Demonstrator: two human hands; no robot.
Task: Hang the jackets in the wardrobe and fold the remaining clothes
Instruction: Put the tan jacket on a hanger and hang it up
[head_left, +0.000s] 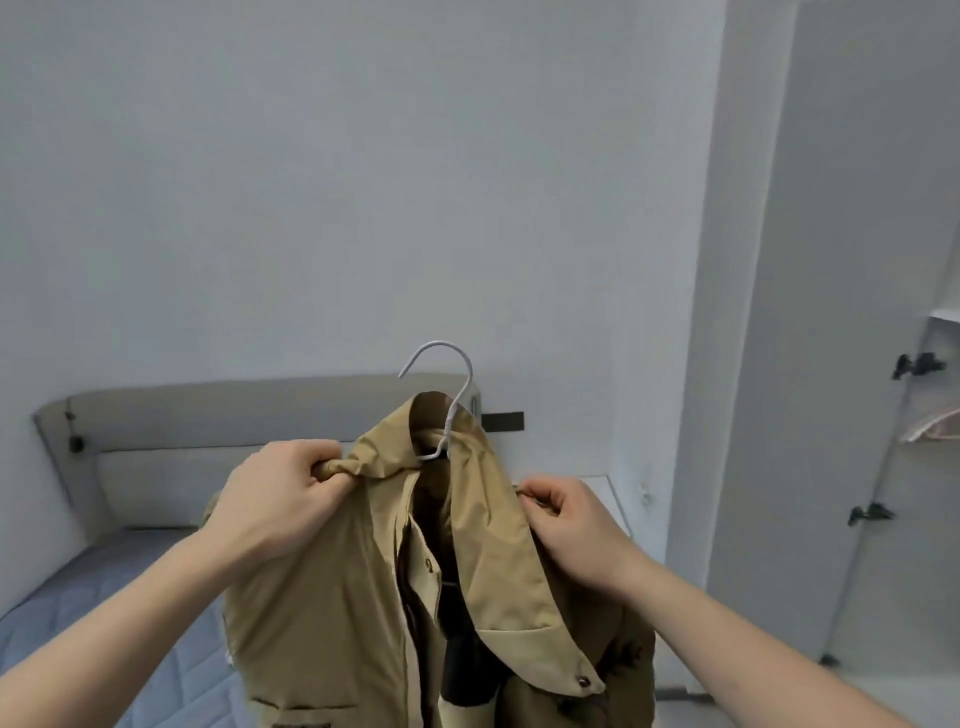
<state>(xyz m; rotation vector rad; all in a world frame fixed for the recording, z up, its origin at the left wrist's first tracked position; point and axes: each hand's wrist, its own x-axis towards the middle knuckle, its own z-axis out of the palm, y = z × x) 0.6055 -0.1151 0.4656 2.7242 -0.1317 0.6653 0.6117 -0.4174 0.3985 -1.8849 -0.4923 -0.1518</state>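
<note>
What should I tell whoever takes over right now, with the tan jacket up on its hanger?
Left hand: grips the bunched shoulder of the tan jacket.
Right hand: pinches the jacket's other shoulder.
The jacket is held up over the bed, with the white hanger inside its collar and the hook free above.
Done: hanger is in the jacket.
Left: settle the shoulders, carry it to the open wardrobe on the right and hang it. Other clothes are out of view.

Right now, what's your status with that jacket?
Left hand grips jacket shoulder, right hand pinches the other. White hanger inside collar. Wardrobe door open at right; path looks clear.
</note>
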